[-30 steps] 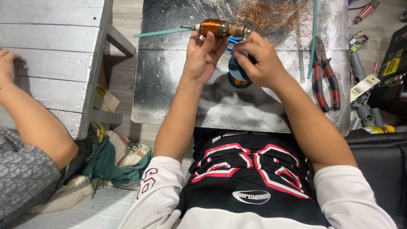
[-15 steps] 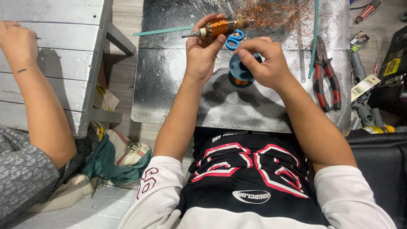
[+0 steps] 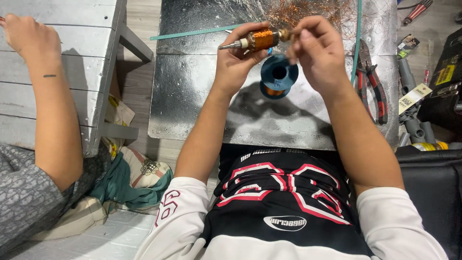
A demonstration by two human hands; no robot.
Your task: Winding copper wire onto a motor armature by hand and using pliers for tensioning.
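Fingers of left hand (image 3: pixel 237 65) pinch copper-wound armature (image 3: pixel 257 39); right hand (image 3: pixel 315 50) fingertips pressed at its end w/ wire—best kept taut, spool (image 3: pixel 279 76) below.

Copper-orange winding on the armature (image 3: pixel 262 38) with a silver-grey shaft; blue spool (image 3: pixel 278 75) showing orange wire; dull silver metal sheet (image 3: pixel 202 106); tangled copper wire (image 3: pixel 308 9); red-and-black pliers (image 3: pixel 371 82); grey-white planked bench (image 3: pixel 72 62); black jersey (image 3: pixel 284 202) with red-and-white pattern.
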